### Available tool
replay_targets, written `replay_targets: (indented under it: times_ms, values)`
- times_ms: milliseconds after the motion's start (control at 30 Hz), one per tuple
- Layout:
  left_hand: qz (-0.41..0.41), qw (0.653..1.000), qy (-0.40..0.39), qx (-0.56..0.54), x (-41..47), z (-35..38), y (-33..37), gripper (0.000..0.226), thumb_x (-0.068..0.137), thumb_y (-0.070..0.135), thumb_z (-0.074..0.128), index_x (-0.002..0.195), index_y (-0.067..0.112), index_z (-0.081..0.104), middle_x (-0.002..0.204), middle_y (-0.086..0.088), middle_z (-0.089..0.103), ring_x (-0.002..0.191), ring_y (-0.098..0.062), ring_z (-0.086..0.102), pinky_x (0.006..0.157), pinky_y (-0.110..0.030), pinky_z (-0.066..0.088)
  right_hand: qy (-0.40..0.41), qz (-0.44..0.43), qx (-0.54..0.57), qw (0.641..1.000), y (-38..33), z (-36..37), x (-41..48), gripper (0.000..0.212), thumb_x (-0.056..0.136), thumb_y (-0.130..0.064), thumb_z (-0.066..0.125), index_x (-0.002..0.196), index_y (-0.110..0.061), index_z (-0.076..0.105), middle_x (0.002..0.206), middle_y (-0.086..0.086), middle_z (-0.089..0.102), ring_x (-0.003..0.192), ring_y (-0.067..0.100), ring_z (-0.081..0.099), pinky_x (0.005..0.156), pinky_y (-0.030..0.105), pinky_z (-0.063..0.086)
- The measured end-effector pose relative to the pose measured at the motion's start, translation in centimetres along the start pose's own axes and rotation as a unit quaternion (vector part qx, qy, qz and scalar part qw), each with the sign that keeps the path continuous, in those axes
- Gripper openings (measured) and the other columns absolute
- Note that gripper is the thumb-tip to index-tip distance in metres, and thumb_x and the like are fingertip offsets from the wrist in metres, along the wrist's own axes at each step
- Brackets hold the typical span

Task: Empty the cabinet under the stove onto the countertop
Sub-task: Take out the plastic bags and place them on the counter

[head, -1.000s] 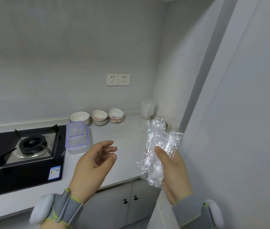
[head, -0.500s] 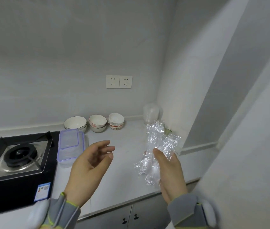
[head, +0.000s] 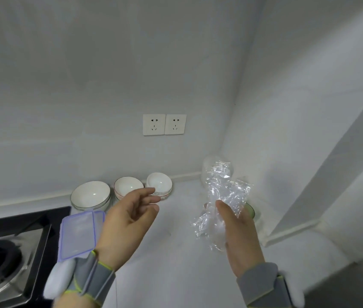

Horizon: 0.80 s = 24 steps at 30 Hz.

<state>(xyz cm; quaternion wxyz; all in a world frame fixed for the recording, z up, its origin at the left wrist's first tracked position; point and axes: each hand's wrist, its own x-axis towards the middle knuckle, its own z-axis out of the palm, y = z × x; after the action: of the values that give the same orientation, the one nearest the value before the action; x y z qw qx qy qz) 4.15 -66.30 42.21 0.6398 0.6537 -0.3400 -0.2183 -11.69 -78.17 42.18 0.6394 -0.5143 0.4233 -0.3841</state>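
Note:
My right hand [head: 240, 236] holds a crinkled clear plastic packet [head: 220, 196] upright above the white countertop [head: 176, 252], near the back right corner. My left hand [head: 129, 221] hovers over the counter to the left of it, fingers apart and holding nothing. A clear lidded container with a purple rim [head: 79, 232] lies beside the stove, partly behind my left wrist. The cabinet under the stove is out of view.
Three bowls [head: 91, 194] [head: 128, 186] [head: 159, 183] line the back wall. A clear tub [head: 208, 165] stands in the corner behind the packet, and a small green-rimmed object [head: 250, 211] peeks out behind my right hand. The black gas stove [head: 2, 256] is at left. Two wall sockets [head: 164, 124].
The view has swung forward over the counter, so the cabinet doors below dropped out of sight. Both hands moved farther over the countertop, the packet still in my right hand.

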Motion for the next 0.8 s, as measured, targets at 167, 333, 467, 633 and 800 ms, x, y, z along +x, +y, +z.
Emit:
replay_targets:
  times_ms: [167,333,467,633,800]
  values:
    - [-0.019,0.999,-0.027,0.006,3.1,0.8,-1.1,0.027,0.086,0.009,0.062,0.107,0.026,0.063,0.097,0.008,0.073,0.093,-0.003,0.066,0.081,-0.011,0.05,0.018,0.036,0.027,0.999,0.2,0.2,3.4,0.012,0.083,-0.013,0.057,0.092,-0.019,0.061,0.094,0.001,0.073,0.086,0.023,0.066,0.068,0.031,0.048]
    - [-0.02,0.999,-0.039,0.026,5.8,1.3,-1.6,0.029,0.086,0.002,0.06,0.106,0.023,0.063,0.095,0.006,0.074,0.091,-0.003,0.067,0.079,-0.01,0.049,0.002,0.08,0.054,0.995,0.1,0.7,7.2,0.013,0.077,-0.011,0.054,0.083,-0.016,0.064,0.086,0.0,0.073,0.072,0.022,0.063,0.062,0.032,0.046]
    - [-0.018,0.999,-0.043,0.026,9.3,2.3,-2.5,0.028,0.085,0.002,0.061,0.104,0.022,0.064,0.093,0.006,0.074,0.088,-0.002,0.067,0.075,-0.007,0.048,0.029,0.075,0.048,0.996,-0.1,1.0,12.1,0.024,0.077,-0.013,0.057,0.099,-0.007,0.064,0.091,0.009,0.071,0.079,0.025,0.063,0.061,0.03,0.049]
    - [-0.036,0.995,-0.084,0.03,13.2,4.1,-4.0,0.026,0.084,0.004,0.063,0.104,0.021,0.064,0.094,0.001,0.073,0.09,-0.007,0.067,0.081,-0.013,0.051,0.077,0.085,-0.01,0.993,0.3,-0.2,15.9,0.035,0.076,-0.026,0.062,0.101,-0.002,0.061,0.082,0.009,0.061,0.061,0.022,0.054,0.034,0.014,0.032]
    - [-0.046,0.991,-0.113,0.056,16.9,6.4,-6.6,0.024,0.082,0.015,0.065,0.1,0.031,0.063,0.093,0.008,0.073,0.087,-0.004,0.067,0.081,-0.013,0.05,0.121,0.108,-0.051,0.985,2.7,-2.3,18.9,0.011,0.082,-0.015,0.058,0.075,-0.012,0.051,0.064,0.006,0.044,0.051,0.019,0.041,0.032,0.017,0.029]
